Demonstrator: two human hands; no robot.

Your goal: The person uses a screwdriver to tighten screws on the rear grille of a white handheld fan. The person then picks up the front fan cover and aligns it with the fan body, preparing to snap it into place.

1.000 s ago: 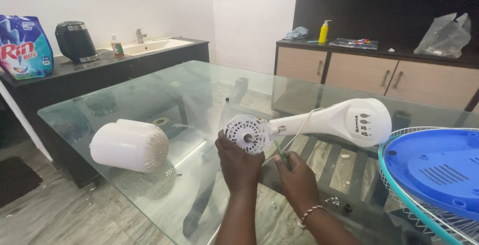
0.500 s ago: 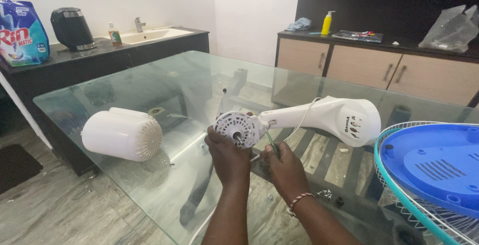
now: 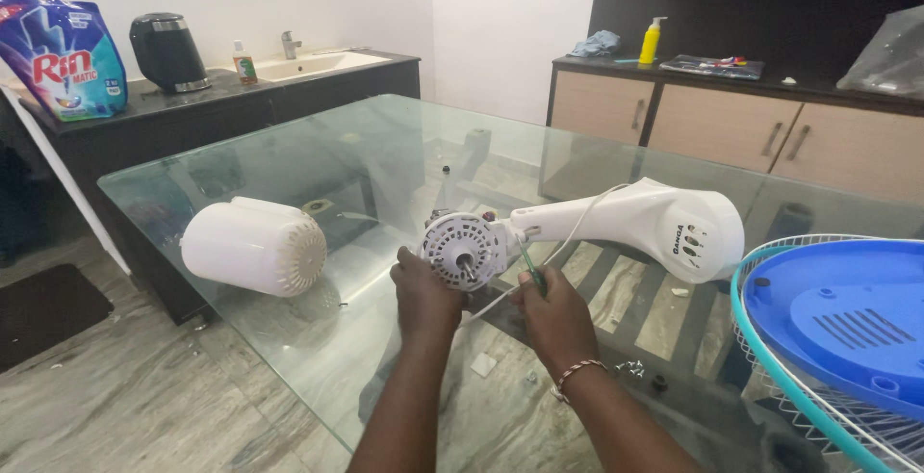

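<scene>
Just below the middle of the frame, the left hand [image 3: 426, 295] cups the round white ventilated fan motor housing [image 3: 462, 250] from beneath, fingers closed against its lower edge. The right hand [image 3: 556, 314] beside it is clamped around a thin green-handled screwdriver [image 3: 531, 269], whose tip points up toward the joint where the motor meets the white plastic fan neck and body [image 3: 654, 225]. That body lies on its side across the clear glass surface [image 3: 318, 160], stretching toward the right of the frame.

The risks, as I judge them: the tool could slip off a screw head and jab the left hand, which sits close by. The motor end is propped only by that hand, so a hard push could roll the body or knock it against the glass. Small screws [image 3: 630, 368] lie loose near the right wrist and could be brushed off the edge. A thin white cord [image 3: 577, 228] loops over the neck near the tool and could snag.

The tip of the tool and whatever it meets are hidden behind the housing, so I cannot tell whether it is seated. At the left lies a white ribbed rear motor cover [image 3: 255, 245]. At the lower right, a blue fan base inside a teal-rimmed wire guard [image 3: 847, 324] is cut off by the frame. Reflections in the glass blur what lies under it.
</scene>
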